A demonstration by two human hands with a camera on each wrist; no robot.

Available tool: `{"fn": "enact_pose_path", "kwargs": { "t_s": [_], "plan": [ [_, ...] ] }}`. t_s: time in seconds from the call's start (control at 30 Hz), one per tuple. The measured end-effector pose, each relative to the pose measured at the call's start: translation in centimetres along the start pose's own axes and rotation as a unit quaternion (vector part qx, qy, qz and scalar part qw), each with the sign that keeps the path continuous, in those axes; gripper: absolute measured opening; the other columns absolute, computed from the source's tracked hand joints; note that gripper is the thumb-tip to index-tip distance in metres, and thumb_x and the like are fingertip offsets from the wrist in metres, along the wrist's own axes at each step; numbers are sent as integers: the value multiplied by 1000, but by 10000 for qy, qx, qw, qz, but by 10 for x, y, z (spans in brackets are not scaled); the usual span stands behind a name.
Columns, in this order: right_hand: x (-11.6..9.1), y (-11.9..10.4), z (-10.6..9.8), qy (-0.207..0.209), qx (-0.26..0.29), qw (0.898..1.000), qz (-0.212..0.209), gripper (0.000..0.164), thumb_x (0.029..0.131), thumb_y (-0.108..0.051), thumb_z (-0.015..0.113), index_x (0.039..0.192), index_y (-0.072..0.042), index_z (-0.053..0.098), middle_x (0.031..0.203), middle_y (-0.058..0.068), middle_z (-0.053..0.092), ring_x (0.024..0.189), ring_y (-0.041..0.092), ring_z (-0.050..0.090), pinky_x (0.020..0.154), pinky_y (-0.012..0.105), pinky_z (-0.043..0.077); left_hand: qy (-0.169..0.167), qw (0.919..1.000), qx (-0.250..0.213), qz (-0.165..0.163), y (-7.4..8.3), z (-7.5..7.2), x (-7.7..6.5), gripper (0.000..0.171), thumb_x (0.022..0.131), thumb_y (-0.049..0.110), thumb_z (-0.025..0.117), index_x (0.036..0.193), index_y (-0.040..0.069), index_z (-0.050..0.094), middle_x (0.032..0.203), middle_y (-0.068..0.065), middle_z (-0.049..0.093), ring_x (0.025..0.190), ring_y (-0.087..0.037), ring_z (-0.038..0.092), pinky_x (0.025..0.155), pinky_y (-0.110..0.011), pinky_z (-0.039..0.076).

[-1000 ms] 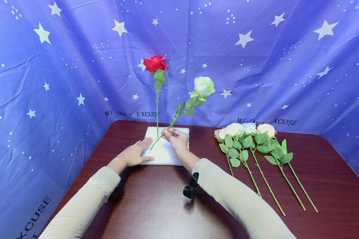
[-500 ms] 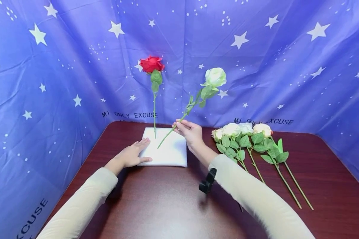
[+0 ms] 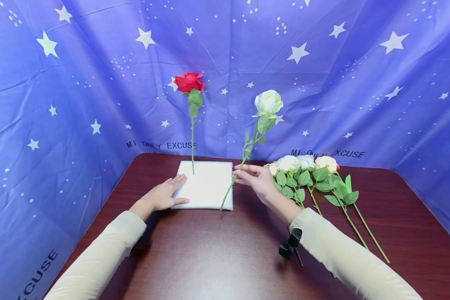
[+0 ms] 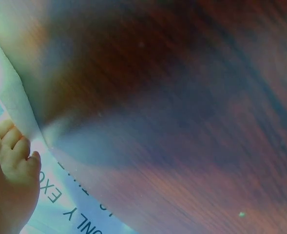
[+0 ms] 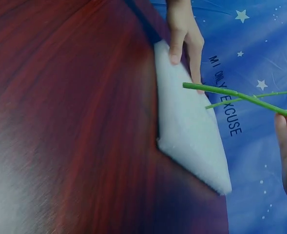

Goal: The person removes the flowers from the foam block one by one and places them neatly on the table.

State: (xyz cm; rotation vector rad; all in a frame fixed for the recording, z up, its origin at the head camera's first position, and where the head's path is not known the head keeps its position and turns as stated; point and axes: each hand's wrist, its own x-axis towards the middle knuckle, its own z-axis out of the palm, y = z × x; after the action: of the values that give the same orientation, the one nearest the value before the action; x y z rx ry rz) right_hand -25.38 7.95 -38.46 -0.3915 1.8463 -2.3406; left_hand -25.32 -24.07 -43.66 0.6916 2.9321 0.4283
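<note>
With straight fingers, my left hand (image 3: 163, 195) rests on the left side of a white foam block (image 3: 208, 191). A red rose (image 3: 189, 82) stands upright, its stem in the block's back left part. Between thumb and fingers my right hand (image 3: 260, 182) pinches the stem of a pale green-white rose (image 3: 268, 103), just right of the block. That rose leans right, its bare stem end near the block's front right edge. In the right wrist view the cut stem (image 5: 221, 90) appears in front of the block, apparently apart from it.
Several cream and white roses (image 3: 289, 163) lie on the right of the dark red table (image 3: 195, 258), their stems partly behind my right forearm. A blue star-patterned curtain (image 3: 135, 83) hangs behind and along the sides.
My right hand has moved right with the pale rose, which now leans less. Its stem end has shifted from over the block's middle to the front right. The left hand stays put.
</note>
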Motion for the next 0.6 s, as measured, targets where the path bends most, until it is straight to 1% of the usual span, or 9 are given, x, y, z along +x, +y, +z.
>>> {"fn": "enact_pose_path", "kwargs": {
  "t_s": [0.1,0.27,0.37,0.47,0.6],
  "plan": [
    [-8,0,-6,-223,-169,9993,230,39,89,10,56,121,29,46,88,5,76,86,14,73,83,33,59,2,10000,-24,-33,-1,-1,-1,87,86,53,62,150,2,30,158,-15,28,148,-31,26,122,-49,22],
    [-21,0,-19,-558,-557,9950,614,39,88,7,59,121,26,48,87,5,76,83,15,74,83,35,59,-12,10000,-92,-3,0,0,-1,87,87,52,62,150,1,29,159,-16,27,148,-32,24,122,-49,21],
    [-28,2,-27,-738,-725,9919,731,41,90,4,59,122,26,48,89,7,76,83,17,74,85,38,59,-25,9999,-109,1,0,1,-1,87,87,51,62,150,1,29,159,-16,27,148,-32,24,122,-49,21],
    [-35,4,-34,-875,-822,9891,849,43,90,4,59,124,27,45,89,6,76,84,18,74,86,40,58,-23,9999,-101,-2,0,1,-1,87,87,51,62,150,1,30,159,-16,27,148,-32,24,122,-50,21],
    [-42,7,-43,-891,-828,9874,1008,47,88,7,60,126,28,43,96,15,75,85,19,74,85,40,59,15,10000,-97,12,0,0,-1,86,87,51,62,149,1,30,158,-16,28,148,-32,25,122,-50,21]
  ]
}}
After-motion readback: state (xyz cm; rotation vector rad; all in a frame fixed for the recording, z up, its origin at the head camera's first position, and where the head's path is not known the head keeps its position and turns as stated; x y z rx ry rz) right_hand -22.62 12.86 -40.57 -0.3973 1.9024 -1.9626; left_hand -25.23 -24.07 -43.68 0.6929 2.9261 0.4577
